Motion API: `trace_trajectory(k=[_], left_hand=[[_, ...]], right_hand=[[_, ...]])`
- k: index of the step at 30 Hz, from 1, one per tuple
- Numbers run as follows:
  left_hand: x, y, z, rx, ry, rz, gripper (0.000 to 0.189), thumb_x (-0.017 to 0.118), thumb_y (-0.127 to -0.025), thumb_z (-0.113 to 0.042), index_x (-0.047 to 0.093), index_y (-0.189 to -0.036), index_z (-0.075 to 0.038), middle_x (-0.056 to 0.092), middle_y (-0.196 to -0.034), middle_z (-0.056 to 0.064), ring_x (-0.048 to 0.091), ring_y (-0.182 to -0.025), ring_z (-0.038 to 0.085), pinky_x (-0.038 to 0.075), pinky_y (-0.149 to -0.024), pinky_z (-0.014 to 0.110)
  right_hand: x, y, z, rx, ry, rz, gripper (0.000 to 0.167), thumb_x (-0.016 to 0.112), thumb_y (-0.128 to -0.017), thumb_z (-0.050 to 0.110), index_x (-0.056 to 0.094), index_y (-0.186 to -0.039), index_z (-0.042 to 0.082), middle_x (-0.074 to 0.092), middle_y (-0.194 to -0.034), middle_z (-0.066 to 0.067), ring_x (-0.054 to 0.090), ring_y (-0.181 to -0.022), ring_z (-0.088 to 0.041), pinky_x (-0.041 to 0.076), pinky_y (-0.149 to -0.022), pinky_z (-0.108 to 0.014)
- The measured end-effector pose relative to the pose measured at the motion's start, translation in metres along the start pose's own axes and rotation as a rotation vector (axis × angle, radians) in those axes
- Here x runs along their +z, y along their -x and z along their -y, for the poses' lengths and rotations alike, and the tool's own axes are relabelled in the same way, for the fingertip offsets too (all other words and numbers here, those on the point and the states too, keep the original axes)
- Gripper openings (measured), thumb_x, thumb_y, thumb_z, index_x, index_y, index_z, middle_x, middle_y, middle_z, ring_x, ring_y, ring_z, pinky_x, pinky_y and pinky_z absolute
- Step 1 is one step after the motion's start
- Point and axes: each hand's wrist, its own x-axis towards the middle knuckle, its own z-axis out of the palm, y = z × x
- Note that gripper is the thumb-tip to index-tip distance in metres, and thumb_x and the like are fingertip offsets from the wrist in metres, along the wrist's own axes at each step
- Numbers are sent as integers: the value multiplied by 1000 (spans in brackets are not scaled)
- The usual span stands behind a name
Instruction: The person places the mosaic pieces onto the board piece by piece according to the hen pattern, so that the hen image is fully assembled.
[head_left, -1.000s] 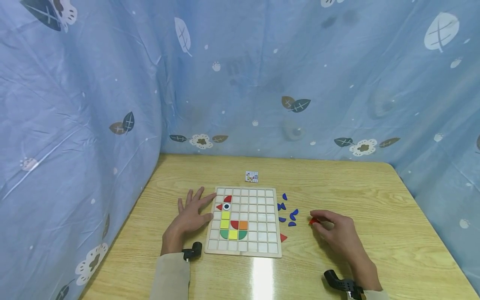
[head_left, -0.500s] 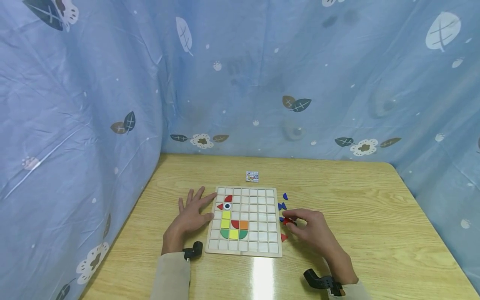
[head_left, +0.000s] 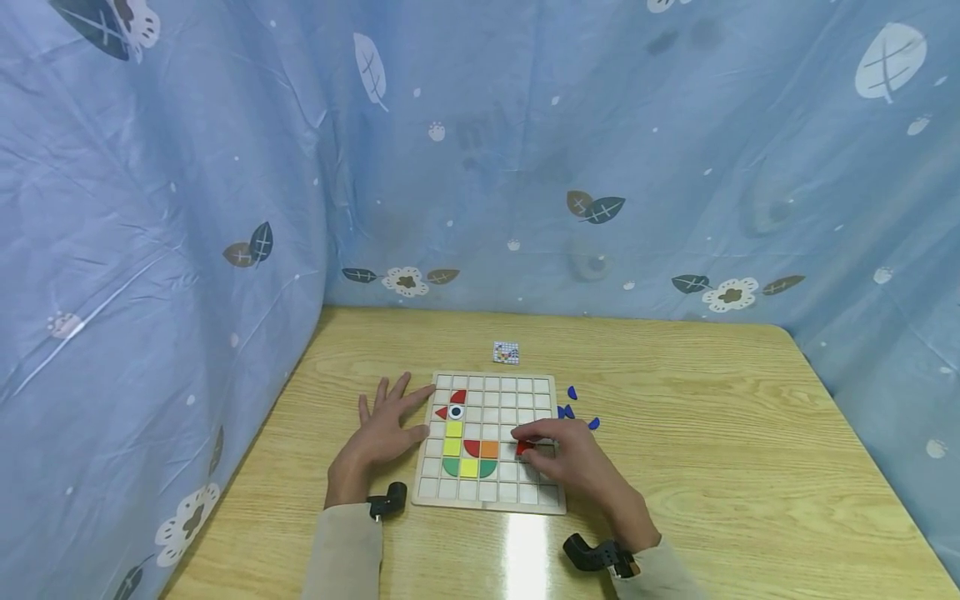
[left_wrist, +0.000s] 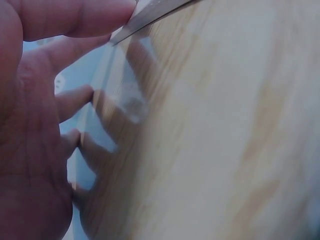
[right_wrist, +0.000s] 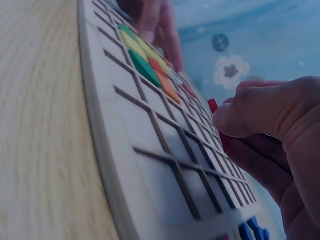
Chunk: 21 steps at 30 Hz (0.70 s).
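Observation:
A wooden grid board (head_left: 489, 492) lies on the table in the head view. My left hand (head_left: 381, 433) rests flat beside it, fingers spread, index finger and thumb touching its left edge. Between thumb and fingers, my right hand (head_left: 576, 457) pinches a small red piece (head_left: 522, 448), partly hidden, above the board's right half. The right wrist view shows that red piece (right_wrist: 213, 105) held apart from the board. Set in the board are yellow squares (head_left: 453, 429), an orange square (head_left: 489, 450), green quarter-rounds (head_left: 487, 468), red pieces (head_left: 458, 397) and a round eye piece (head_left: 456, 412).
Several blue pieces (head_left: 572, 392) lie on the table (head_left: 735, 433) right of the board; others may be behind my right hand. A small picture card (head_left: 506, 352) lies beyond the board's far edge. A blue patterned curtain (head_left: 480, 167) encloses the back and sides.
My right hand has moved left from the table right of the board to over the grid, still pinching the red piece. My left hand stays in place.

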Motion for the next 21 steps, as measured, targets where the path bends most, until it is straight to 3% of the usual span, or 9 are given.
trace_trajectory(k=[7,14,21], left_hand=[[-1,0,0,2,-4,3,72,71,-100,-20,48,-168,-30,11,-185,15,-11,-170,47,-20,-127,75],[0,1,-2,-2,-6,-1,72,71,-100,-20,49,-167,-29,12,-185,16,-11,-170,48,-20,-127,76],[-1,1,-2,4,-8,0,72,70,-99,-20,48,-168,-28,11,-185,17,-11,-170,48,-20,-127,75]], right_hand=[[14,-10,1,-48,36,35,29,84,-91,-1,84,-119,8,85,-112,-3,81,-100,-16,66,-91,-37],[23,-14,6,36,111,95,34,83,-92,2,84,-123,16,84,-121,2,78,-115,-17,63,-101,-42],[23,-13,4,30,140,78,35,82,-92,-1,84,-123,14,84,-120,1,79,-118,-20,63,-103,-44]])
